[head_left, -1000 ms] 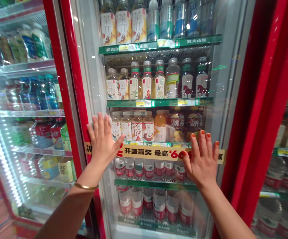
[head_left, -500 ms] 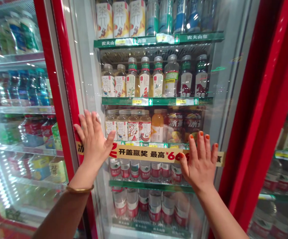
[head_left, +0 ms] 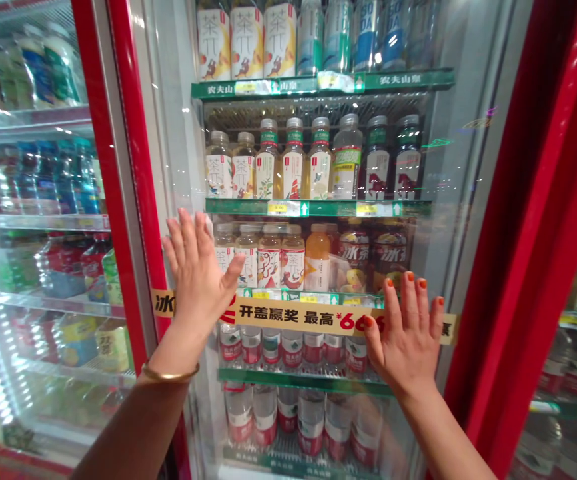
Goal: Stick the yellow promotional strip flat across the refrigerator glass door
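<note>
The left hand [head_left: 199, 287] lies open and flat on the glass door [head_left: 433, 253] of a drinks fridge, holding nothing. Compared with half a second earlier, it has slid higher and away from the red frame [head_left: 136, 167]. Its fingers have drawn closer together and now stand just beside the frame rather than against it, over the tea bottles [head_left: 273, 263]. A gold bangle [head_left: 170, 372] circles that wrist. The right hand [head_left: 402, 337], also open and empty, stays flat on the same door, its orange nails [head_left: 408, 275] above the yellow banner [head_left: 288, 313]. Water bottles [head_left: 251, 347] stand behind the glass just left of it, below the banner.
</note>
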`<state>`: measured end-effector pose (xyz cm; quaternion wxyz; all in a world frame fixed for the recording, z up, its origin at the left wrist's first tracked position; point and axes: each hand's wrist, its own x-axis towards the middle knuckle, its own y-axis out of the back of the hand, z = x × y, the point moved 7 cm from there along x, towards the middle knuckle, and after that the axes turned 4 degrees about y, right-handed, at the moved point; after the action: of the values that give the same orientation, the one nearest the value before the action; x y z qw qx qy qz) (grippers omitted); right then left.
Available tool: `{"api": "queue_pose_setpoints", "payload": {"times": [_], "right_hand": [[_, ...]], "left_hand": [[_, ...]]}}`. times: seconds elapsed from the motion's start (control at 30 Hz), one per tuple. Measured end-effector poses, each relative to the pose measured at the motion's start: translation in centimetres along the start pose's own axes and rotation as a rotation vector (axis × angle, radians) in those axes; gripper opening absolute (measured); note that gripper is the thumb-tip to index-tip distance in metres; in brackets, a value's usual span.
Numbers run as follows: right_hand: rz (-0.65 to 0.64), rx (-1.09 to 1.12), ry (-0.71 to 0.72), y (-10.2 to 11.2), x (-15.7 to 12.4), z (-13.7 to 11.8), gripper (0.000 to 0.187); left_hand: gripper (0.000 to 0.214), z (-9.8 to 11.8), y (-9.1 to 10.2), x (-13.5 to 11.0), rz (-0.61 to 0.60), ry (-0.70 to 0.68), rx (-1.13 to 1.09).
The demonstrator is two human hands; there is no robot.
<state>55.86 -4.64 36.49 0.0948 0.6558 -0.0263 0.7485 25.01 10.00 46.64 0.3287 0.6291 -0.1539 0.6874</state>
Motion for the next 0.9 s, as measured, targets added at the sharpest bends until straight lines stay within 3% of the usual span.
{"api": "queue_pose_setpoints", "payload": {"times": [0.07,0.17,0.2,0.27,0.33,0.43,0.5,0.57,0.63,0.7,0.73,0.8,0.9], "right_hand": [[0.001,-0.002,0.007,0.0,0.0,0.0,0.079],[0.004,0.001,0.023,0.1,0.1,-0.1,0.079],[0.005,0.002,0.023,0.1,0.1,-0.1,0.079],[0.008,0.001,0.027,0.1,0.0,-0.1,0.080],[0.006,-0.006,0.044,0.1,0.0,-0.3,0.081],[0.015,-0.015,0.033,0.0,0.0,-0.3,0.089],[0.010,-0.017,-0.007,-0.1,-0.1,-0.1,0.092],[-0.002,-0.015,-0.022,-0.2,-0.2,0.0,0.090],[0.005,-0.012,-0.011,-0.1,-0.2,-0.1,0.088],[0.017,-0.013,-0.008,0.0,-0.1,-0.1,0.088],[0.021,-0.012,-0.011,0.1,-0.1,-0.2,0.089],[0.026,-0.005,-0.016,0.1,0.0,-0.2,0.089],[0.038,0.004,-0.017,0.2,0.1,-0.3,0.087]], "left_hand": [[0.108,3.5,-0.6,0.8,-0.001,-0.094,-0.010],[0.119,10.4,-2.7,-3.8,-0.087,-0.515,0.064],[0.119,11.6,-3.2,-6.0,-0.122,-0.667,0.104],[0.114,11.3,-3.4,-8.6,-0.147,-0.800,0.158],[0.104,8.5,-2.6,-7.2,-0.123,-0.685,0.162],[0.092,4.5,-0.8,-0.8,-0.027,-0.307,0.072],[0.089,4.8,-0.6,1.8,0.015,-0.203,0.024],[0.091,7.9,-1.3,1.1,-0.001,-0.343,0.032],[0.090,11.4,-2.4,-2.5,-0.065,-0.670,0.074],[0.088,12.9,-3.0,-6.4,-0.117,-0.969,0.130],[0.090,12.7,-3.0,-7.2,-0.125,-1.042,0.152],[0.095,11.4,-2.5,-5.4,-0.098,-0.997,0.163],[0.095,10.4,-1.7,1.6,-0.020,-0.681,0.093]]}}
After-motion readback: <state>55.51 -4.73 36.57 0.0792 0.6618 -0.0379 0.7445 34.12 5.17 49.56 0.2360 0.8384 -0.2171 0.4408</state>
